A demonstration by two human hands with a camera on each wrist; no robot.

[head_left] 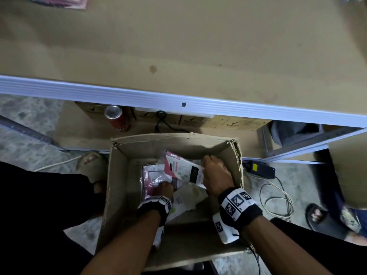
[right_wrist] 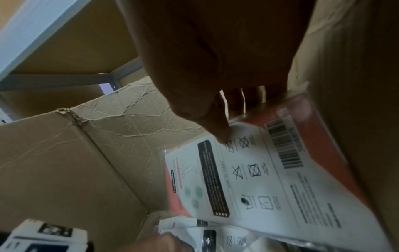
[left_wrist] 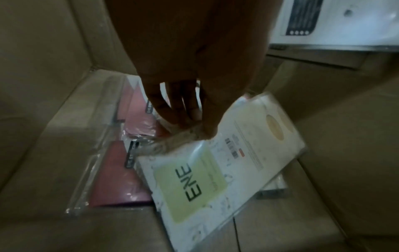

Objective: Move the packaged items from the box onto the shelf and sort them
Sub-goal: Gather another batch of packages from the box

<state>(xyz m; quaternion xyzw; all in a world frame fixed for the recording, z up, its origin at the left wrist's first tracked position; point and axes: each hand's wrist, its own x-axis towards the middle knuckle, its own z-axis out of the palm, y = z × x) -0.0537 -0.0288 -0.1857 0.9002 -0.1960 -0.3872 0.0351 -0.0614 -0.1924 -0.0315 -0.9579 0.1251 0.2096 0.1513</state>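
Note:
An open cardboard box (head_left: 119,175) stands on the floor below the beige shelf (head_left: 178,46). Both hands are inside it. My right hand (head_left: 213,173) grips a red and white package (head_left: 184,169), held tilted near the box's right wall; the thumb (right_wrist: 222,136) presses on its printed back (right_wrist: 259,179). My left hand (left_wrist: 194,122) reaches down and pinches the top edge of a white and green package (left_wrist: 215,162), which lies tilted over others. Pink (left_wrist: 138,116) and maroon (left_wrist: 116,179) packages lie flat on the box floor to its left.
The shelf's white front rail (head_left: 178,100) runs above the box. Under it stand a red can (head_left: 117,118) and small cartons (head_left: 228,124). A power adapter (head_left: 260,168) and coiled cables (head_left: 278,199) lie to the right. Another person's sandalled foot (head_left: 315,215) is nearby.

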